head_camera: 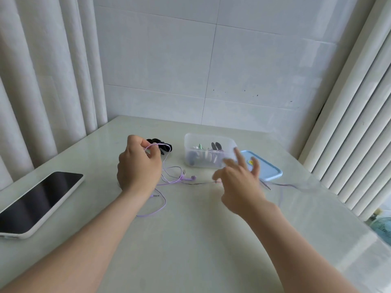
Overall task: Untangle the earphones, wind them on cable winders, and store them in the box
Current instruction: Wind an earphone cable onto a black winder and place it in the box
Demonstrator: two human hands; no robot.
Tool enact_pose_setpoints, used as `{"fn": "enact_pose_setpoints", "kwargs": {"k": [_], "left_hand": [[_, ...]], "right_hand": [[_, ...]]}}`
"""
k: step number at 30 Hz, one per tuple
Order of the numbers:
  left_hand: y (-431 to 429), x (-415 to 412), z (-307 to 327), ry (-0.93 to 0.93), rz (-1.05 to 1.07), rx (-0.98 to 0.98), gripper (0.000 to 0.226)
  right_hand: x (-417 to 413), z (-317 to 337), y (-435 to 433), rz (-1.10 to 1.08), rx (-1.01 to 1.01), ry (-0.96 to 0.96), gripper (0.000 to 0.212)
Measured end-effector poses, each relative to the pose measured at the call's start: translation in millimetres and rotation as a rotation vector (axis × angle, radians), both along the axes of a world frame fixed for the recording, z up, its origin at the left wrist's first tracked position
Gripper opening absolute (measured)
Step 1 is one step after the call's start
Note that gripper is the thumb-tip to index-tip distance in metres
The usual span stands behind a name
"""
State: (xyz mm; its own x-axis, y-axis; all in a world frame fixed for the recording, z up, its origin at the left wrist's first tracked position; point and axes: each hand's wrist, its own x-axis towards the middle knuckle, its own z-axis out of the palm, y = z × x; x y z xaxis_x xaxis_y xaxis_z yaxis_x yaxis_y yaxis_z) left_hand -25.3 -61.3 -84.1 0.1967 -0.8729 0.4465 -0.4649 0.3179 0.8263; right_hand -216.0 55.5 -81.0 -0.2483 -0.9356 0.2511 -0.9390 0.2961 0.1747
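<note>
Purple earphones (186, 178) lie on the pale table, their cable looping toward the plug (155, 195) near my left wrist. My left hand (138, 163) is raised and pinches a loop of the purple cable. My right hand (239, 176) is blurred, fingers spread, hovering just above the cable and in front of the box; it seems to hold nothing. A clear plastic box (208, 152) behind it holds several cable winders and earphone parts. A black bundle of earphones (164, 144) lies behind my left hand.
The box's light blue lid (265, 167) lies to the right of the box. A phone in a white case (35, 203) rests face up at the left. Curtains hang on both sides, and a tiled wall stands behind the table.
</note>
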Motion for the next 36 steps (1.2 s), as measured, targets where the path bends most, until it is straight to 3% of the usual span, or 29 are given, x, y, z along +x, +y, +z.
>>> {"fn": "enact_pose_setpoints", "kwargs": {"k": [3,6,11,16,19,23,28,30,33,36], "left_hand": [[1.5,-1.5,4.0,0.034,-0.020,0.007,0.017],[0.9,-2.0,9.0,0.139,-0.072,0.090,0.017],[3.0,-1.0,15.0,0.376,-0.143,0.267,0.037],[6.8,-2.0,20.9,0.558,-0.318,0.336,0.052],[5.3,-2.2,19.4,0.531,-0.297,0.245,0.054],[5.8,-1.9,17.7,0.399,-0.244,0.067,0.040],[14.7,-1.8,22.1,0.386,-0.251,0.021,0.032],[15.0,-1.7,21.5,0.386,-0.269,0.011,0.027],[12.7,-0.9,20.2,0.419,-0.278,0.027,0.016],[12.2,-0.9,20.7,0.506,-0.286,0.070,0.012]], "right_hand": [[8.3,-7.6,-4.1,0.193,0.018,-0.217,0.040],[7.7,-7.8,-4.1,0.240,-0.058,-0.274,0.024],[5.7,-8.0,-5.1,0.204,-0.208,-0.441,0.021],[9.9,-6.5,-2.0,0.280,-0.058,-0.447,0.029],[16.4,-9.1,-4.8,0.266,-0.066,-0.464,0.022],[20.9,-10.2,-6.6,0.177,-0.088,-0.426,0.016],[24.8,-11.2,-4.4,0.164,-0.053,-0.323,0.015],[25.7,-8.0,-1.4,0.131,-0.143,-0.479,0.015],[22.8,5.2,0.7,0.022,-0.418,-0.863,0.023],[20.3,20.7,-1.5,-0.087,-0.726,-1.485,0.032]]}}
